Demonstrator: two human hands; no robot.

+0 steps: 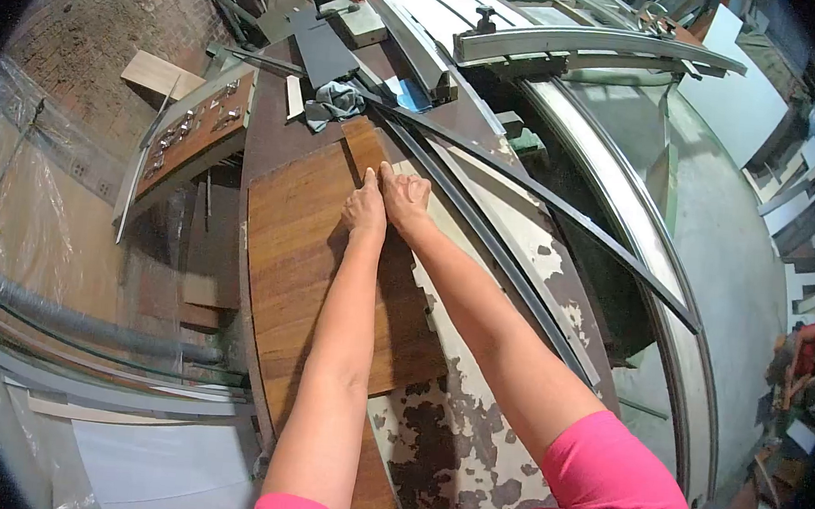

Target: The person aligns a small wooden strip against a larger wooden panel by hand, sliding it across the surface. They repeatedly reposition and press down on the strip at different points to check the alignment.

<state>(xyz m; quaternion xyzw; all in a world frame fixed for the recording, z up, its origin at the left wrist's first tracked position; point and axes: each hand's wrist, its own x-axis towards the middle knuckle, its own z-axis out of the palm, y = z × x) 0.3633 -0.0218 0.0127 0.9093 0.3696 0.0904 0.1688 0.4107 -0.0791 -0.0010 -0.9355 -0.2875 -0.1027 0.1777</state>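
Observation:
My left hand (365,207) rests on a brown wood-grain panel (299,236), its fingers pressed together near the panel's right edge. Right beside it, my right hand (405,197) has its fingers curled at the edge of a narrow wood-grain strip (366,144). The two hands nearly touch. What lies under my fingertips is hidden. A crumpled grey cloth (334,105) sits beyond the panel. Under and right of the panel is a worn surface with peeling white paint (482,404).
Long dark metal bars (564,209) cross the table to my right. A curved metal rail (596,44) lies farther back. At the left stands a small board with metal fittings (197,130). Another person (806,358) is low at the far right.

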